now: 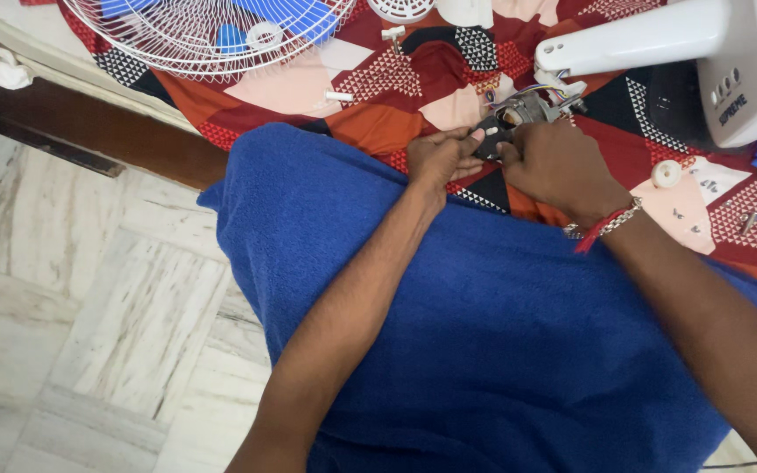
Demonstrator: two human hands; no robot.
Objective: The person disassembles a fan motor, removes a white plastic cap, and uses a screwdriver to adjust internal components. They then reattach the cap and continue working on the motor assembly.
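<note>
Your left hand and right hand both pinch the small fan motor, so it sits right between your fingertips, fingers curled narrow around its dark end. It rests on the patterned bedsheet, just below the white fan stand. The wire fan guard lies well apart, upper left.
</note>
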